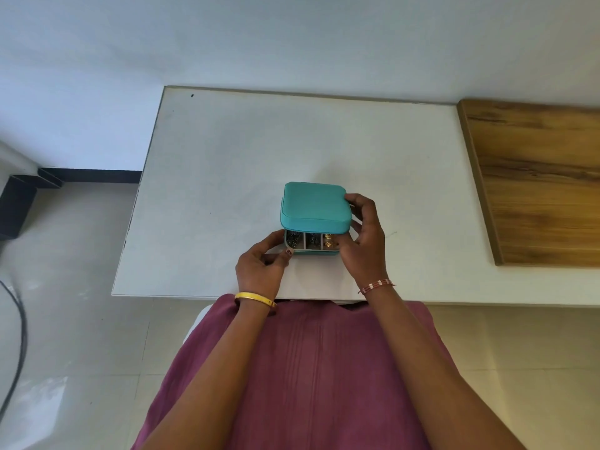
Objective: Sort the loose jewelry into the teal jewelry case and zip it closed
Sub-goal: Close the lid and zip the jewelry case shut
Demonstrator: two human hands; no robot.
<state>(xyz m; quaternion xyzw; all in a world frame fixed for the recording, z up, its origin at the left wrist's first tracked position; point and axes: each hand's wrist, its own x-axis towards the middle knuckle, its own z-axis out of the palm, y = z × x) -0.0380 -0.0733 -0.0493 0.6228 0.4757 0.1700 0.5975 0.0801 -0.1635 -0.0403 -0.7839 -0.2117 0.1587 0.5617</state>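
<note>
The white bench (259, 157) carries the one task thing, with a wood-grain board (535, 183) lying at its right end. The teal jewelry case (313, 206) sits near the front edge of the bench, straight ahead of the person. Its lid is lowered most of the way but not shut: a gap at the front shows three compartments, the left and middle ones holding dark silvery pieces (293, 239) and the right one holding two gold pieces (328, 241).

The right hand (363, 241) wraps the case's right side, fingertips curled over the lid's far right corner and thumb low at the front right corner, so its grip is clamped on the case. The left hand (263, 264) pinches the front left corner of the base; whether it holds the zipper pull or only the rim is too small to tell.

No loose jewelry shows on the bench, so sorting looks finished and closing is the step in hand. To do it well, press the lid down flat and square so the zipper teeth meet, keep the pieces below the rim, steady the base with one hand and run the pull round with the other.

No brand, label or writing can be read anywhere.
</note>
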